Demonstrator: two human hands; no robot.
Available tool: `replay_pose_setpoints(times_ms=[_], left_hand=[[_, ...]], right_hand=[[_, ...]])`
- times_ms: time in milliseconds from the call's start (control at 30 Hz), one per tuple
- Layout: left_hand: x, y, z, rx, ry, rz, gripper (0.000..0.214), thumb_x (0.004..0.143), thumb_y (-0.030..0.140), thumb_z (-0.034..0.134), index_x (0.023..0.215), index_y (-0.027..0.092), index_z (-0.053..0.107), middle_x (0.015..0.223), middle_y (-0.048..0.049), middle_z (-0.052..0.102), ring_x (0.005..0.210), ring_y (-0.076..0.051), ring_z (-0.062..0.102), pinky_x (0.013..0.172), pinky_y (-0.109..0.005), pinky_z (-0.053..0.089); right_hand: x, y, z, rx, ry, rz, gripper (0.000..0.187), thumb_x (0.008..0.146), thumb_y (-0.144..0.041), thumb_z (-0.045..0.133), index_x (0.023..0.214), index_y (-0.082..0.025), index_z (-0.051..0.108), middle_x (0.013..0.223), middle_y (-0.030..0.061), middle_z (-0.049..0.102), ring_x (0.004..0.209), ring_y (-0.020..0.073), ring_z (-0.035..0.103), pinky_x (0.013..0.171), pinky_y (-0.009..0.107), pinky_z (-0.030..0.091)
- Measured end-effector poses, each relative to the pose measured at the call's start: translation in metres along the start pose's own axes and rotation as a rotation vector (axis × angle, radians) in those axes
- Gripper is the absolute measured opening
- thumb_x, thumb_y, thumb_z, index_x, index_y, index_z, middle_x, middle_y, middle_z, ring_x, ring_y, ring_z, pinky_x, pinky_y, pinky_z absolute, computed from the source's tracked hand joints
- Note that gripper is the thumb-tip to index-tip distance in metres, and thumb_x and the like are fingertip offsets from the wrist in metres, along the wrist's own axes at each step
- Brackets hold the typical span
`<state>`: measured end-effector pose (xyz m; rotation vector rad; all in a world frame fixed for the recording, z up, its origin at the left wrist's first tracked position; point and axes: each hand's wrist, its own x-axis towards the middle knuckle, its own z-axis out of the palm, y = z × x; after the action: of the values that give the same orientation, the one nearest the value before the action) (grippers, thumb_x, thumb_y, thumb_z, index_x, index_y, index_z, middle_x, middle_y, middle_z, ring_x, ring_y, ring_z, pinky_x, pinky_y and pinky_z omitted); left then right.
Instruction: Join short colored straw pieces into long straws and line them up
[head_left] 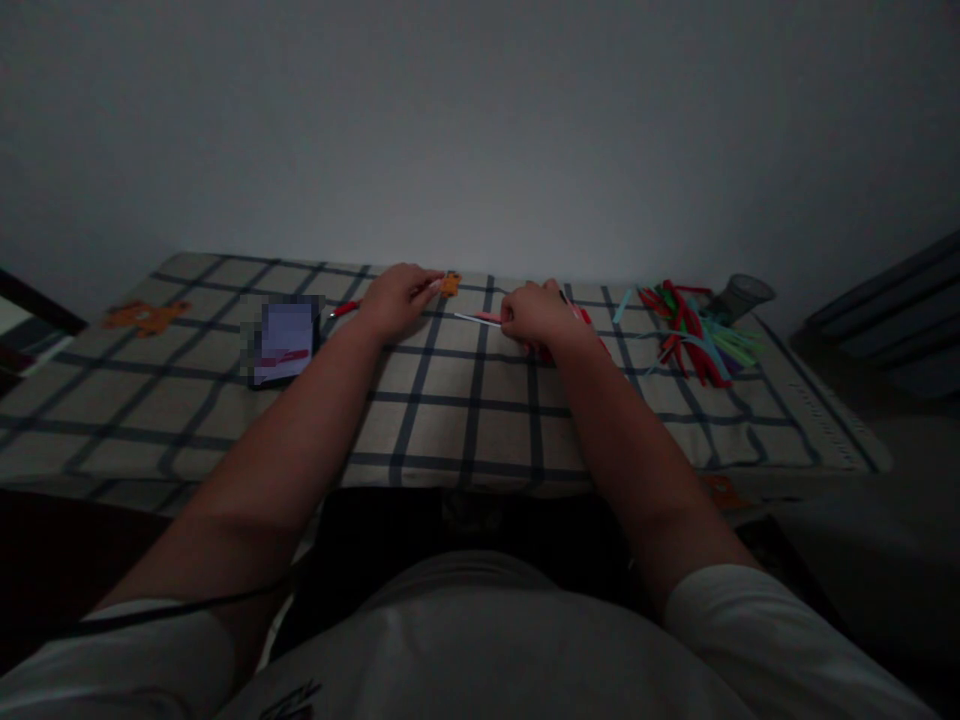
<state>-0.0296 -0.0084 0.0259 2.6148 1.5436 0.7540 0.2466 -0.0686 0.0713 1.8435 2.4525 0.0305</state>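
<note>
Right hand (536, 312) curled round one slim tool (478, 320) — left hand (397, 302), hold unclear — near one red pen (346, 309).

A slim, straight, pale piece (477, 320) juts from the right hand (536, 312) toward the left, nearly level over the cloth-covered desk (435, 420), its other end hidden in the grip. A small pink piece (489, 316) shows just beside it. Red pieces (545, 354) peek out around the hand, partly covered, their full shape unclear
</note>
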Motion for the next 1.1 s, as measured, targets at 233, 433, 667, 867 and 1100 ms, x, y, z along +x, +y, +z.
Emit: replay_pose_setpoints(times_ms=[233,433,667,867,1100], left_hand=[[0.001,-0.003,0.001,0.008,0.004,-0.013,0.047,0.116,0.048,0.060,0.146,0.026,0.089,0.128,-0.0119,0.089,0.121,-0.033,0.074,0.110,-0.044,0.054],[0.004,-0.007,0.005,-0.016,0.064,-0.013,0.039,0.112,0.045,0.067,0.137,0.026,0.092,0.122,-0.0123,0.090,0.119,-0.034,0.074,0.106,-0.044,0.055],[0.003,-0.010,0.010,-0.035,0.127,0.018,0.035,0.114,0.042,0.067,0.135,0.029,0.092,0.131,-0.0105,0.090,0.127,-0.033,0.076,0.112,-0.046,0.057],[0.001,-0.005,0.008,-0.046,0.159,-0.021,0.027,0.110,0.036,0.074,0.130,0.027,0.091,0.129,-0.0103,0.090,0.118,-0.031,0.078,0.107,-0.044,0.059],[0.001,0.004,0.003,-0.043,0.152,-0.081,0.024,0.108,0.030,0.077,0.127,0.024,0.090,0.124,-0.0106,0.090,0.113,-0.031,0.081,0.104,-0.042,0.060]], right_hand=[[-0.001,-0.001,-0.001,0.010,0.016,-0.001,0.033,0.109,-0.019,0.066,0.128,-0.016,0.093,0.135,0.0207,0.088,0.136,0.0387,0.075,0.122,0.056,0.042],[0.003,0.001,0.003,0.050,0.039,0.005,0.031,0.112,-0.024,0.067,0.126,-0.017,0.093,0.133,0.0196,0.088,0.134,0.0377,0.076,0.123,0.055,0.040],[0.009,0.004,0.011,0.061,0.120,-0.009,0.040,0.119,-0.047,0.065,0.123,-0.018,0.093,0.127,0.0210,0.089,0.133,0.0400,0.074,0.123,0.056,0.039],[0.008,0.002,0.009,0.051,0.115,-0.009,0.040,0.120,-0.047,0.064,0.124,-0.019,0.093,0.128,0.0197,0.088,0.128,0.0367,0.073,0.120,0.053,0.038],[0.012,0.005,0.013,0.054,0.122,-0.017,0.038,0.118,-0.043,0.064,0.120,-0.019,0.093,0.128,0.0207,0.088,0.130,0.0386,0.072,0.121,0.055,0.037]])
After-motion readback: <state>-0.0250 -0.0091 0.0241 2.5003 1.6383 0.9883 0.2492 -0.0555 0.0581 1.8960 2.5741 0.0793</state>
